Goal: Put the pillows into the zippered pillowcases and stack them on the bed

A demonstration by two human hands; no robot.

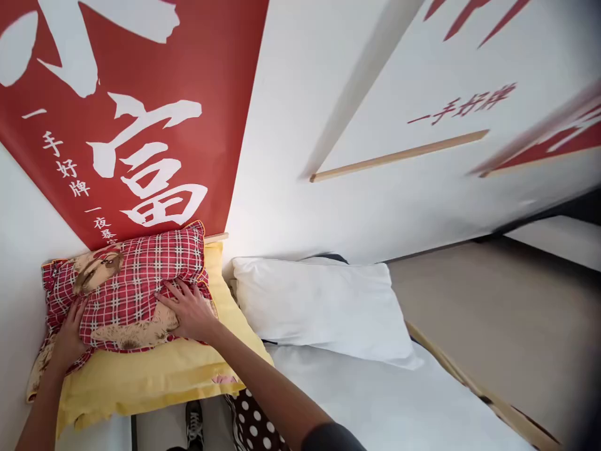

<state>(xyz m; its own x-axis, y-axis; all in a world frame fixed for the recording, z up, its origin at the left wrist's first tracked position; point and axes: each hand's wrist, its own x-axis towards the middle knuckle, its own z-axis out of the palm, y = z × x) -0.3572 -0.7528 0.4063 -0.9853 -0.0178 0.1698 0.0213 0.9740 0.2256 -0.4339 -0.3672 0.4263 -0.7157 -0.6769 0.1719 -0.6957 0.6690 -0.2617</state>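
A red plaid pillow (136, 282) with a tan animal print lies on a larger yellow pillow (164, 369) at the lower left. My left hand (70, 338) rests against the plaid pillow's left side, its fingers spread on the cloth. On the right part of the same pillow, my right hand (190, 310) lies with fingers apart, pressing the fabric. Neither hand is closed around anything I can see. The yellow pillow shows around the plaid one on the front and right.
Right of the yellow pillow, a white pillow (314, 307) lies on a white sheet (375, 401). Brown polka-dot cloth (256, 423) hangs below. A red banner (216, 94) hangs on the wall behind, beside a white banner (422, 94). A shoe (194, 423) shows on the floor.
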